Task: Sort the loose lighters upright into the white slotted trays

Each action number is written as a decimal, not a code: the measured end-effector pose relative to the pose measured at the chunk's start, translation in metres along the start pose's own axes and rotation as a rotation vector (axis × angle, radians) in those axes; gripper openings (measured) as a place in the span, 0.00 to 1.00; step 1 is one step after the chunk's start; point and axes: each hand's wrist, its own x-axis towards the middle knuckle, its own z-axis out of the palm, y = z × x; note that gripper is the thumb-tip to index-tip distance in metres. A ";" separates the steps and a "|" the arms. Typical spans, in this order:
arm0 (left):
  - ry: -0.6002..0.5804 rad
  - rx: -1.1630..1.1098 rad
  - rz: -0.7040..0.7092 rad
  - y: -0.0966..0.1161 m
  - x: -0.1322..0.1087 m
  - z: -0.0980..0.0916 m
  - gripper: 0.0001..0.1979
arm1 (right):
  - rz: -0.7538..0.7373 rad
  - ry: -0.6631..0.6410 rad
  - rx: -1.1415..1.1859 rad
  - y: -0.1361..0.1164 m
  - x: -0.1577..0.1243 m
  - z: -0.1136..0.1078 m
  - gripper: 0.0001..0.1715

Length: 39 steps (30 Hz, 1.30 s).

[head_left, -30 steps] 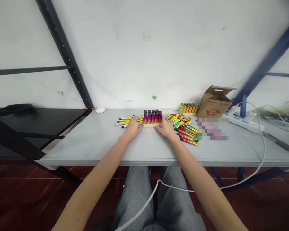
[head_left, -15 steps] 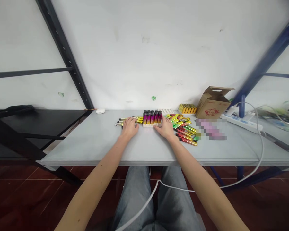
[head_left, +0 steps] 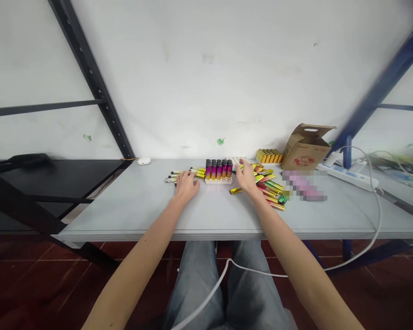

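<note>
A white tray (head_left: 219,180) holds a block of upright pink-and-gold lighters (head_left: 218,168) at the middle of the grey table (head_left: 141,206). My left hand (head_left: 186,184) lies flat, fingers spread, on a row of yellow lighters (head_left: 179,175) left of the tray. My right hand (head_left: 248,179) reaches over a heap of yellow, green and red lighters (head_left: 270,188) right of the tray, fingers apart and holding nothing. One yellow lighter (head_left: 236,190) lies loose by my right wrist.
A block of gold lighters (head_left: 269,155) and an open cardboard box (head_left: 306,147) stand at the back right. A power strip (head_left: 351,176) with a white cable (head_left: 376,215) lies far right. A small white object (head_left: 144,161) sits back left. Black shelf frames stand at left.
My right hand left the tray's right side and moved right and back over the loose heap. My left hand slid left onto the yellow lighters. A yellow lighter now lies in front of the tray.
</note>
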 end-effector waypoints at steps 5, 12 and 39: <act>0.011 -0.009 0.007 0.005 -0.001 -0.001 0.14 | -0.037 -0.083 -0.212 0.023 0.017 -0.012 0.24; 0.002 0.035 0.101 0.014 0.002 -0.002 0.14 | -0.107 -0.300 -0.401 0.023 0.007 -0.008 0.20; -0.028 0.049 0.159 0.014 0.015 0.006 0.13 | -0.079 0.055 -0.097 0.050 0.011 -0.017 0.20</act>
